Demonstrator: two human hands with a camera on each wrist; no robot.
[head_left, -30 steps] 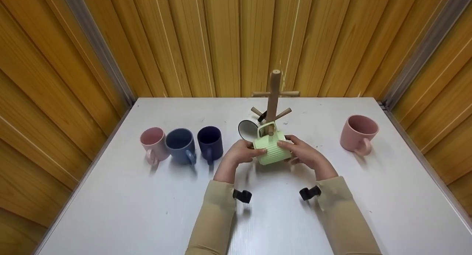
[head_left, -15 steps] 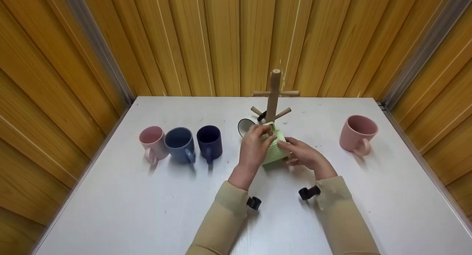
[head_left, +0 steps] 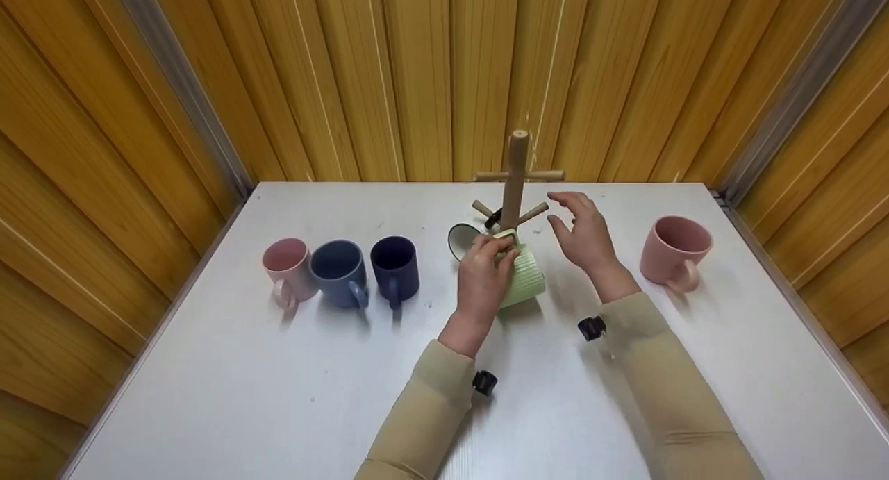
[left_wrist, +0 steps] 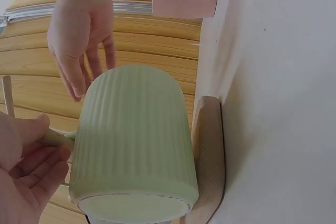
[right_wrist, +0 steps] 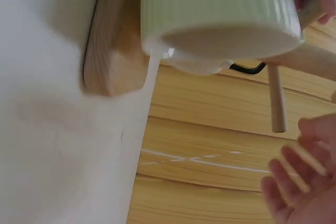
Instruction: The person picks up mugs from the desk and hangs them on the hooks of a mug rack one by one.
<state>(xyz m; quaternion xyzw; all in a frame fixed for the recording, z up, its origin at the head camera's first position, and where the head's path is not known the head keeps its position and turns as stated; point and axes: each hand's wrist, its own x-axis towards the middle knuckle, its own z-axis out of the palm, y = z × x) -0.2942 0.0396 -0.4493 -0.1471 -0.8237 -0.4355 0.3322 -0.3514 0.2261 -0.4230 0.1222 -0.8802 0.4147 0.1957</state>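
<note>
A light green ribbed mug (head_left: 526,278) hangs tilted by its handle on a low front peg of a wooden mug tree (head_left: 514,195). My left hand (head_left: 483,275) is at the handle, thumb and fingers pinching the end of that wooden peg (left_wrist: 54,138). The left wrist view shows the mug's underside and ribbed wall close up, just over the wooden base (left_wrist: 210,156). My right hand (head_left: 585,233) is raised to the right of the mug tree, holding nothing, with its fingers spread and slightly bent (right_wrist: 310,177).
A white mug with a dark rim (head_left: 464,242) hangs behind on the left. A pink mug (head_left: 288,268), a blue mug (head_left: 338,275) and a navy mug (head_left: 395,271) stand to the left on the white table (head_left: 278,396). Another pink mug (head_left: 674,251) stands right. Wood-panelled walls enclose the table.
My left hand has gone from the green mug's side up to the handle and peg. My right hand has let go of the mug and moved up and right.
</note>
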